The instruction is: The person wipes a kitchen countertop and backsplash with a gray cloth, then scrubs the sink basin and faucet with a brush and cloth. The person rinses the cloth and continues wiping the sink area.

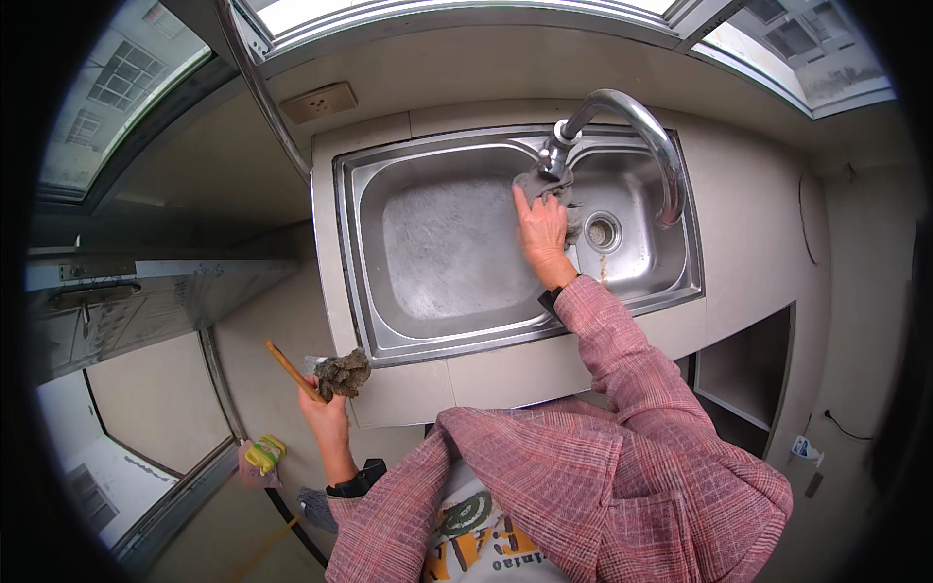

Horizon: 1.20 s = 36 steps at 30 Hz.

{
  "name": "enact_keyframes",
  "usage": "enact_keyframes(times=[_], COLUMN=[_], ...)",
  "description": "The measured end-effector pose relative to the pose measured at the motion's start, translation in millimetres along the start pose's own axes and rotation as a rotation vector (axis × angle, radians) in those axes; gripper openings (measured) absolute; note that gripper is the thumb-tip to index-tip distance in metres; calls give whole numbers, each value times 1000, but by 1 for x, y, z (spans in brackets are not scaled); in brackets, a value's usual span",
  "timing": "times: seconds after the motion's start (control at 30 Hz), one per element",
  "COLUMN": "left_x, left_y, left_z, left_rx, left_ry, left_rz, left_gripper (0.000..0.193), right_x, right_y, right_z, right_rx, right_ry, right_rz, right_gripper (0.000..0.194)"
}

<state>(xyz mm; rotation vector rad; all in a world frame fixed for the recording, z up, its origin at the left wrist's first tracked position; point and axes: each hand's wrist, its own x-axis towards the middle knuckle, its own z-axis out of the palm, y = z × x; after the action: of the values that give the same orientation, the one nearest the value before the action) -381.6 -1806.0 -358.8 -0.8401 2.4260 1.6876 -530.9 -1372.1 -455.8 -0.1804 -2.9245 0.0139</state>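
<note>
My right hand (543,229) rests on a bunched grey cloth (543,186), its index finger stretched forward. The cloth lies over the divider of a stainless steel double sink (452,350), right at the foot of the chrome faucet (609,98). Part of the cloth is covered by my fingers. At the sink's near left corner, my left hand (326,415) grips a wooden stick or handle (291,368) together with a crumpled, dirty grey-brown clump (344,373), perhaps a rag. Something clear like plastic shows beside the clump.
The faucet's spout arches over the small right basin, where a drain (602,232) and a brownish streak (603,270) show. A metal pipe (255,87) stands at the left. Yellow-green packages (265,455) and a spray bottle (805,450) sit lower down. An open cabinet (743,372) is at right.
</note>
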Motion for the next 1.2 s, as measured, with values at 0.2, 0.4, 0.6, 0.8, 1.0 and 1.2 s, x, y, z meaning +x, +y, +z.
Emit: enact_keyframes(times=[0.2, 0.4, 0.6, 0.8, 1.0, 1.2], left_x=[33, 71, 78, 96, 104, 103], left_y=[22, 9, 36, -16, -19, -21], left_z=[-18, -43, -38, -57, -65, -53], left_rx=[4, -20, 36, 4, 45, 30], left_ry=[-37, -31, -117, -96, -99, -133], left_rz=[-96, -10, -142, -11, -92, -82], left_gripper=[39, 40, 40, 40, 42, 41], right_x=[-6, 2, 30, 46, 37, 48], right_y=[-51, -71, -70, -51, -27, -26], right_z=[-48, -78, -19, 25, 42, 61], right_rx=[475, 892, 225, -95, -131, -158], right_ry=[41, 360, 52, 62, 105, 250], right_rz=[249, 277, 371, 501, 384, 287], right_gripper=[42, 33, 75, 75, 61, 59])
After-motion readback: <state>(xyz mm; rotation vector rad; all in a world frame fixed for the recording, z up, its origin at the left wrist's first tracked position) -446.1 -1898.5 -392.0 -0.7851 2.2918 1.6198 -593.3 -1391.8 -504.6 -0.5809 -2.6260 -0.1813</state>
